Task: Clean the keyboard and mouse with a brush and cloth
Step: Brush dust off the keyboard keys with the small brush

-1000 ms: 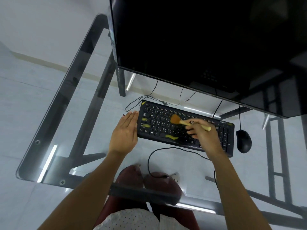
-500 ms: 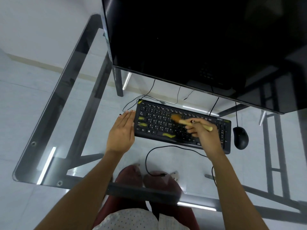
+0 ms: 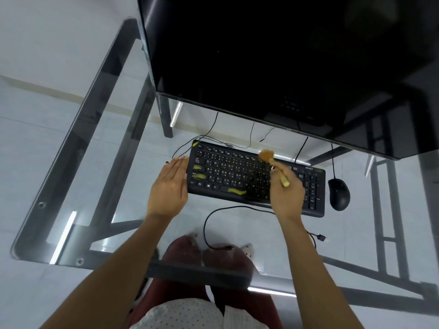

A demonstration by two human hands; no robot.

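Note:
A black keyboard with yellow smears on some keys lies on the glass desk. My right hand grips a wooden-handled brush; its orange bristles rest at the keyboard's far edge, near the middle. My left hand lies flat, fingers straight, against the keyboard's left end. A black mouse sits to the right of the keyboard. No cloth is in view.
A large dark monitor hangs over the far side of the desk. Cables trail under the glass and behind the keyboard. The desk's metal frame and my knees show through the glass.
My right hand swept the brush from the keyboard's middle rows up and rightward to its far edge, the handle turning more upright. My left hand stayed against the left end.

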